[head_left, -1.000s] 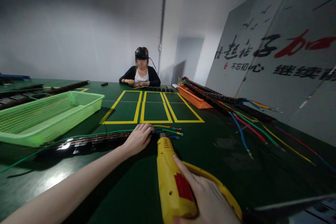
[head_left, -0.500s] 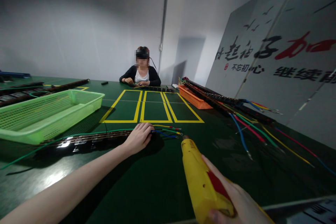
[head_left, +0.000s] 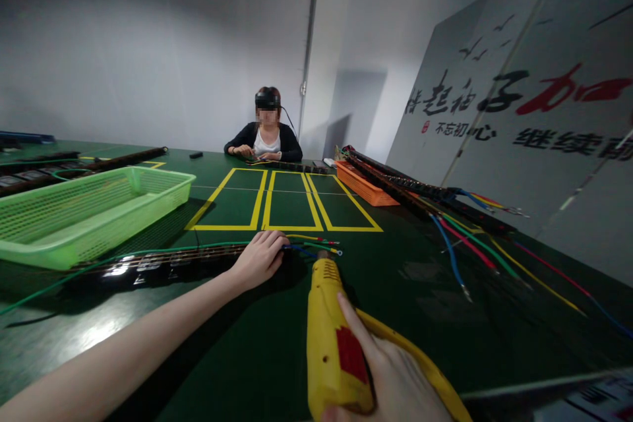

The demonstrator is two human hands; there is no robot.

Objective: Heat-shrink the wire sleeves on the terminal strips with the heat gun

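Note:
My right hand (head_left: 390, 369) is wrapped round a yellow heat gun (head_left: 324, 330) with a red patch on its side. Its nozzle points away from me at the ends of several thin wires (head_left: 316, 245), coloured blue, green and yellow, with lugs at their tips. My left hand (head_left: 262, 254) is closed over these wires where they leave a long black wiring harness (head_left: 173, 264). That harness lies on the green table, running left from my hand, with shiny dark sections and a green wire along it. The fingertips of my left hand are partly hidden.
A light green basket (head_left: 99, 204) stands at left, with more harnesses (head_left: 103, 165) behind it. On the right, an orange basket (head_left: 366, 184) bears harnesses whose coloured wires (head_left: 455, 264) hang toward me. Yellow tape frames (head_left: 291, 229) mark the table. Across it sits a person (head_left: 267, 135) handling wires.
The heat gun in my right hand has swung left, its nozzle moving from right of the wire tips to just over the blue wire. My left hand has barely moved.

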